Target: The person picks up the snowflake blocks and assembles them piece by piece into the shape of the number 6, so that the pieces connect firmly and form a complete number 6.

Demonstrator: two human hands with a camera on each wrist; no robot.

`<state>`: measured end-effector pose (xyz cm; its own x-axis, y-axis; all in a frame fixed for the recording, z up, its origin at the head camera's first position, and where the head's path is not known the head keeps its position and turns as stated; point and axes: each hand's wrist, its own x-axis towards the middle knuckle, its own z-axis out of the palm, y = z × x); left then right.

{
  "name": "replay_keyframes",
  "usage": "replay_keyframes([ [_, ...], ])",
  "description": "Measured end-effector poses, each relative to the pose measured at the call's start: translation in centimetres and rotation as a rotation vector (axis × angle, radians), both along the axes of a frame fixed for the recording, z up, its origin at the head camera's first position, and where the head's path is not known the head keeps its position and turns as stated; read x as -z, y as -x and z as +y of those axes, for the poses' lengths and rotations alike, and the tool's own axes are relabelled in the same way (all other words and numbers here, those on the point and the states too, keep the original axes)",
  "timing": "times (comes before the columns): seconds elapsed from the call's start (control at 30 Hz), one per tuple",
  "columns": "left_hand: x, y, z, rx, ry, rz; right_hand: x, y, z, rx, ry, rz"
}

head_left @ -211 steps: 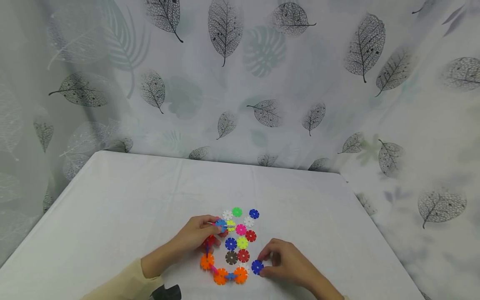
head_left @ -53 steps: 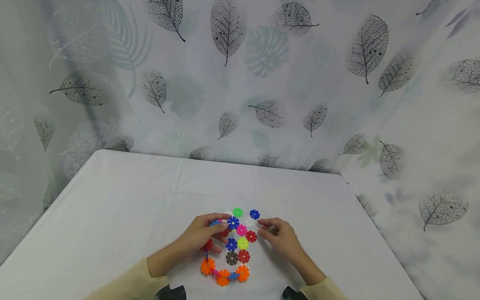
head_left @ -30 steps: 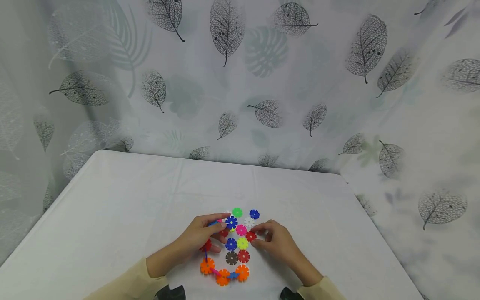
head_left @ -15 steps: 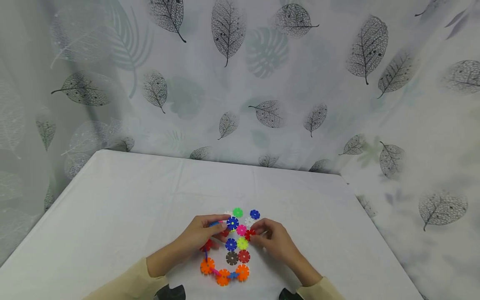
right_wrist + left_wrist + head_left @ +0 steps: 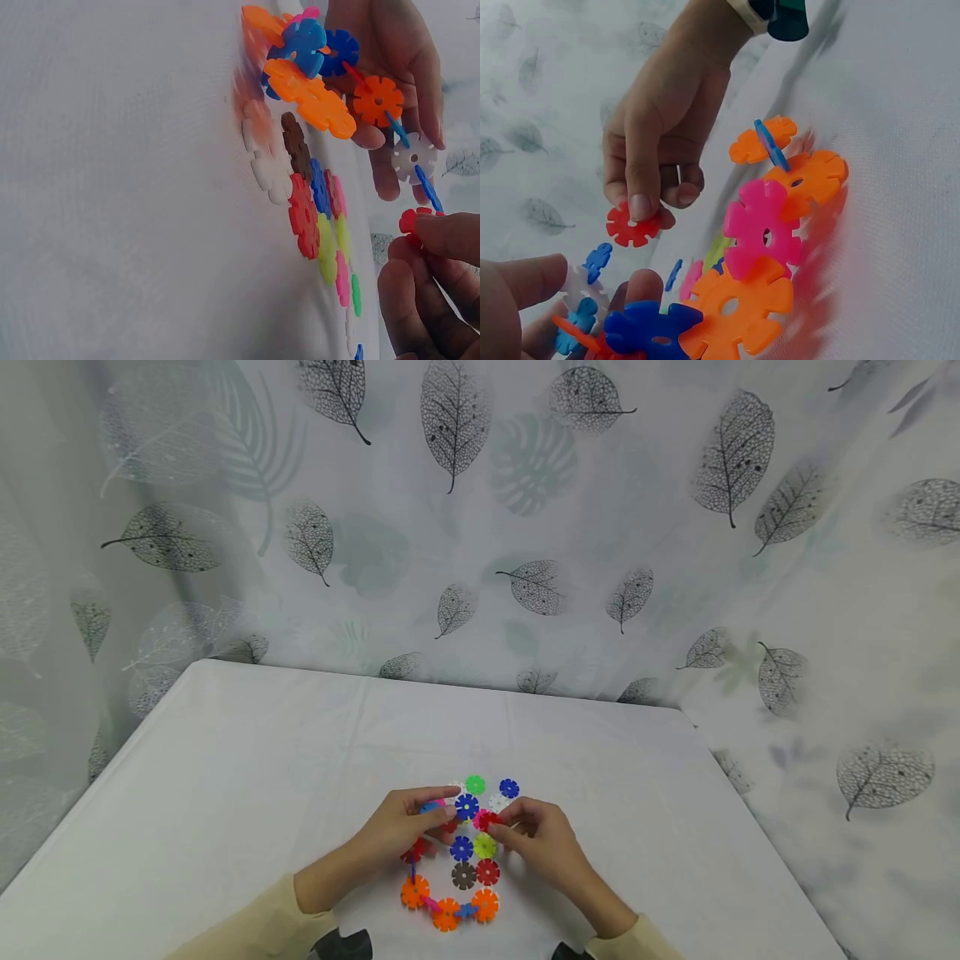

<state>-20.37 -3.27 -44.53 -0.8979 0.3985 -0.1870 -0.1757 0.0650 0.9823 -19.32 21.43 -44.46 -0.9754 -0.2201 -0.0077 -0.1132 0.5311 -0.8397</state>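
Observation:
My left hand (image 5: 401, 827) holds one end of a chain of slotted plastic snowflake discs, thumb above and fingers beneath it. The chain trails down to orange discs (image 5: 415, 892) near me. At the held end, a white disc (image 5: 414, 159) carries a dark blue disc (image 5: 467, 807), which stands out past the left fingertips. My right hand (image 5: 543, 839) pinches a loose red disc (image 5: 632, 225) between thumb and fingers, close beside the blue one. In the right wrist view the red and blue discs nearly meet; whether they touch I cannot tell.
Loose discs lie flat on the white cloth between and beyond the hands: a green one (image 5: 475, 785), a blue one (image 5: 509, 788), a brown one (image 5: 464, 876), a yellow one (image 5: 484, 846) and several more. A leaf-patterned curtain (image 5: 480, 527) hangs behind the table (image 5: 262, 760).
The blue disc my right hand held earlier now sits at the chain's end. Since then my right hand has picked the red disc off the cloth and brought it left to the blue one.

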Motion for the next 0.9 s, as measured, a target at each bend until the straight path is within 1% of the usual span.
replay_keyframes([
  [0.1, 0.01, -0.01, 0.01, 0.003, 0.002, 0.002, -0.02, -0.14, -0.21, 0.026, -0.040, 0.050],
  [0.27, -0.05, -0.09, -0.05, 0.016, 0.002, 0.003, -0.14, -0.34, -0.66, 0.068, -0.106, 0.103],
  [0.43, -0.13, -0.17, -0.12, 0.033, -0.021, 0.012, -0.18, -0.56, -1.02, 0.062, -0.126, 0.163],
  [0.5, -0.14, -0.19, -0.16, 0.041, -0.032, 0.018, -0.09, -0.58, -1.03, 0.052, -0.128, 0.171],
  [0.57, -0.16, -0.19, -0.18, 0.047, -0.033, 0.027, 0.00, -0.59, -0.98, 0.039, -0.127, 0.164],
  [0.7, -0.12, -0.07, -0.22, 0.064, -0.042, 0.037, -0.01, -0.68, -0.87, 0.005, -0.094, 0.109],
  [0.9, -0.05, 0.05, -0.24, 0.075, -0.055, 0.025, -0.22, -0.67, -0.72, -0.037, 0.025, 0.031],
])
